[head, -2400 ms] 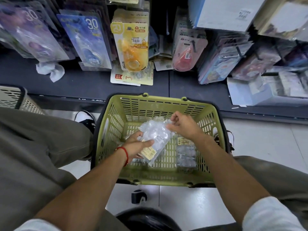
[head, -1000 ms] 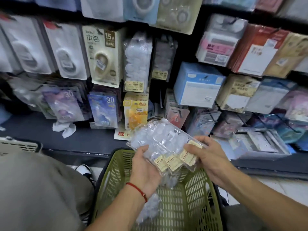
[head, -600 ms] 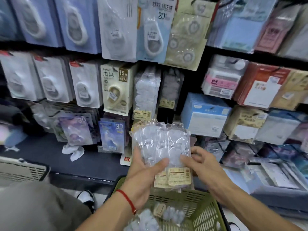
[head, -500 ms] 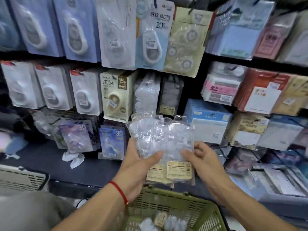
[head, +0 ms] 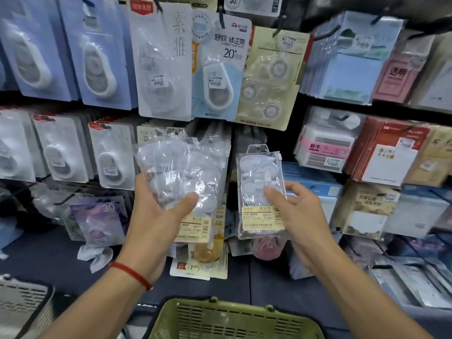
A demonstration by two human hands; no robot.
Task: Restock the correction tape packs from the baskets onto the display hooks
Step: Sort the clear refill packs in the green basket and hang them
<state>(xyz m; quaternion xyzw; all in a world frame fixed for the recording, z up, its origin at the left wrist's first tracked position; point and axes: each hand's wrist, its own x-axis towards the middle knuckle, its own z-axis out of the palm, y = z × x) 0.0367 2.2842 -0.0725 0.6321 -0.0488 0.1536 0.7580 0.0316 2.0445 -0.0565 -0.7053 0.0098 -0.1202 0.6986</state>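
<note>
**shelfwatcher:** So your left hand (head: 156,211) is holding a bunch of clear plastic correction tape packs (head: 182,177) fanned out, thumb curled across the front and fingers behind. Yellow barcode labels poke out below your palm. There's a red string bracelet (head: 130,275) on that wrist.

**tapefan22:** And the other side?

**shelfwatcher:** Your right hand (head: 297,216) has one single clear pack with a yellow label (head: 261,194) pinched upright, thumb on the front, fingers wrapped behind. Its hang tab points up. The two hands are apart, with a gap between the bunch and the single pack.

**tapefan22:** Where's all that relative to the display?

**shelfwatcher:** Both are held up in front of the middle row of hanging goods. Right behind the bunch hangs a row of the same clear packs (head: 216,148). Above is a light blue carded correction tape marked 20 (head: 221,67), and to the left are white carded ones (head: 110,155). The olive green plastic basket (head: 230,319) sits below your arms at the bottom edge; can't see inside it. A grey basket (head: 22,302) peeks in bottom left.
</note>
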